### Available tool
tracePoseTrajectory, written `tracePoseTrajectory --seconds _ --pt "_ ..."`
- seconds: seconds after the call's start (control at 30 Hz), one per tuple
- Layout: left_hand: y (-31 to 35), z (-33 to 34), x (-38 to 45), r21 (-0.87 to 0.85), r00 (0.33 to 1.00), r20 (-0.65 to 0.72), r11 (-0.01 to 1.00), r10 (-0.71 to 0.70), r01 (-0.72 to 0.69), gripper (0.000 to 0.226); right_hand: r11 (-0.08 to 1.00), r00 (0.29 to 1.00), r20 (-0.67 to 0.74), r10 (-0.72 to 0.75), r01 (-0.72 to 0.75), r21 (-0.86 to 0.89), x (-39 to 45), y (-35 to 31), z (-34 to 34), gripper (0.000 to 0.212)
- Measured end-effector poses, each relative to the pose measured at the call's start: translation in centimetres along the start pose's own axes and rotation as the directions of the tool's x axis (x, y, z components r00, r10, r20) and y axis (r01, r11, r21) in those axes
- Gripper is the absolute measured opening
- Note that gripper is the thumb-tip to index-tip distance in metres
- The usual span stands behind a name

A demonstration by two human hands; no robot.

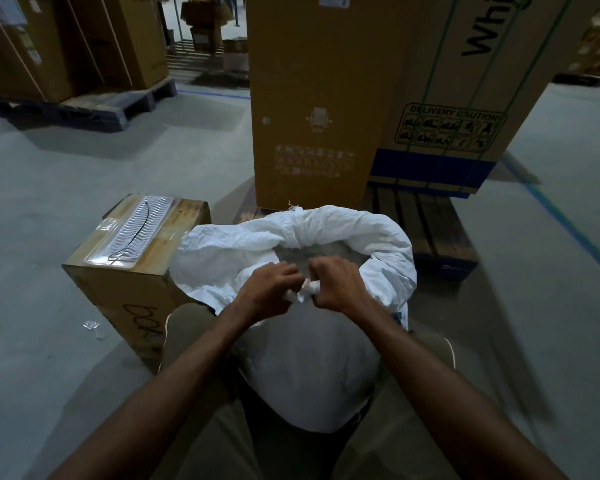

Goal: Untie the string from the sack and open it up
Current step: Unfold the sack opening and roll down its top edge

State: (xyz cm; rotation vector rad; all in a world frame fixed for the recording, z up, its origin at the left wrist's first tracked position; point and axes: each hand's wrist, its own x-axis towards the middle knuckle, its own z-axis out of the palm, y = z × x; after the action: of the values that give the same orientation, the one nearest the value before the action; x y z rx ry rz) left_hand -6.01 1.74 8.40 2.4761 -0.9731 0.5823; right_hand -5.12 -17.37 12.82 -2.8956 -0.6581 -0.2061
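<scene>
A pale, filled sack (309, 375) stands between my knees, its neck gathered into a tied bunch (303, 291) at the top. My left hand (267, 292) grips the bunched neck from the left with curled fingers. My right hand (336, 284) pinches the same bunch from the right. The string itself is too small to make out between my fingers. Just behind it, a second white sack (378, 244) has its rim rolled down and its mouth wide open.
A cardboard box (125, 282) with a plastic-wrapped part on top stands at my left. Tall cartons (312, 98) on a wooden pallet (430, 230) rise straight ahead. More cartons on a dark pallet (84, 105) are at the far left. Grey concrete floor (49, 202) surrounds.
</scene>
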Motion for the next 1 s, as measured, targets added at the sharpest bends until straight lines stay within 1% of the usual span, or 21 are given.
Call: tracePoseTrajectory --seconds 0.03,0.1,0.13,0.17,0.2,0.23,0.27,0.3,0.33,0.37,0.4,0.43,0.47,0.5,0.6,0.67,0.7,0.8,0.9,0.93,1.0 --pt "0.2 -0.4 -0.3 -0.085 0.992 0.017 0.989 -0.123 0.124 0.028 1.0 1.0 -0.024 -0.001 0.001 -0.006 -0.3 0.0 0.4 0.029" --pt "1.4 -0.6 -1.4 -0.254 0.934 0.01 0.902 -0.357 0.348 0.037 1.0 0.997 -0.075 0.011 -0.012 -0.01 -1.0 -0.1 1.1 0.03" --pt "2.6 -0.5 -1.8 -0.32 0.863 -0.049 0.826 -0.503 0.463 0.04 1.0 0.995 -0.098 0.022 -0.023 -0.013 -1.4 -0.3 1.4 0.031" --pt "3.8 -0.1 -2.3 -0.41 0.734 -0.129 0.71 -0.666 0.572 0.041 0.999 0.992 -0.119 0.032 -0.036 -0.026 -1.7 -0.5 1.8 0.032" --pt "4.8 0.8 -3.0 -0.538 0.526 -0.155 0.518 -0.836 0.665 0.04 0.998 0.99 -0.133 0.04 -0.047 -0.047 -2.0 -0.7 2.3 0.032" --pt "5.9 1.4 -3.4 -0.679 0.283 -0.073 0.255 -0.956 0.689 0.04 0.995 0.988 -0.146 0.043 -0.055 -0.078 -2.3 -0.9 2.8 0.033" --pt "6.9 1.9 -3.8 -0.789 0.067 0.113 -0.049 -0.991 0.612 0.045 0.992 0.986 -0.162 0.04 -0.058 -0.108 -2.6 -1.1 3.3 0.033" --pt "7.5 2.3 -4.0 -0.832 -0.052 0.326 -0.313 -0.944 0.458 0.052 0.99 0.983 -0.179 0.035 -0.058 -0.126 -2.8 -1.4 3.7 0.033" --pt "7.7 2.4 -3.9 -0.811 -0.081 0.501 -0.5 -0.862 0.303 0.055 0.989 0.979 -0.201 0.025 -0.053 -0.135 -3.0 -1.7 3.9 0.033" --pt "7.5 2.4 -3.6 -0.773 -0.039 0.616 -0.613 -0.787 0.164 0.051 0.99 0.974 -0.225 0.01 -0.042 -0.137 -3.2 -1.8 4.2 0.033" --pt "7.0 2.1 -3.3 -0.741 0.025 0.671 -0.669 -0.741 0.047 0.047 0.989 0.968 -0.252 -0.012 -0.025 -0.144 -3.4 -1.9 4.4 0.034" --pt "6.4 2.1 -2.7 -0.725 0.077 0.683 -0.687 -0.727 -0.047 0.044 0.988 0.96 -0.277 -0.037 -0.006 -0.156 -3.7 -1.9 4.4 0.034" --pt "5.8 2.1 -2.2 -0.719 0.101 0.68 -0.687 -0.726 -0.106 0.044 0.986 0.951 -0.302 -0.063 0.012 -0.169 -4.0 -1.9 4.5 0.035" --pt "5.3 2.0 -1.7 -0.715 0.094 0.681 -0.687 -0.726 -0.13 0.044 0.984 0.945 -0.317 -0.08 0.024 -0.177 -4.3 -1.8 4.4 0.034" --pt "4.2 1.9 -0.2 -0.727 0.018 0.679 -0.675 -0.734 -0.127 0.041 0.991 0.959 -0.27 -0.08 0.048 -0.124 -4.9 -1.7 3.9 0.036" --pt "4.0 1.8 0.4 -0.74 0.008 0.665 -0.66 -0.747 -0.127 0.039 0.998 0.979 -0.196 -0.053 0.055 0.005 -4.9 -1.6 3.4 0.034" --pt "4.0 1.7 0.6 -0.741 0.011 0.664 -0.66 -0.747 -0.122 0.037 0.997 0.988 -0.155 -0.026 0.038 0.074 -4.8 -1.6 3.0 0.038" --pt "3.7 1.4 1.0 -0.747 0.072 0.651 -0.654 -0.756 -0.119 0.038 0.964 0.997 -0.026 0.067 -0.058 0.26 -3.8 -1.1 2.2 0.059" --pt "3.8 1.0 0.6 -0.769 0.132 0.628 -0.638 -0.767 -0.048 0.043 0.96 0.988 0.154 0.008 -0.051 0.276 -2.1 -1.2 1.3 0.077" --pt "3.6 0.8 0.3 -0.768 0.161 0.632 -0.641 -0.758 -0.007 0.041 0.964 0.982 0.19 -0.012 -0.039 0.263 -1.4 -1.5 1.2 0.074" --pt "2.9 0.5 -0.6 -0.763 0.222 0.643 -0.639 -0.733 0.1 0.043 0.967 0.987 0.162 0.009 -0.05 0.249 -0.6 -2.4 1.3 0.052"
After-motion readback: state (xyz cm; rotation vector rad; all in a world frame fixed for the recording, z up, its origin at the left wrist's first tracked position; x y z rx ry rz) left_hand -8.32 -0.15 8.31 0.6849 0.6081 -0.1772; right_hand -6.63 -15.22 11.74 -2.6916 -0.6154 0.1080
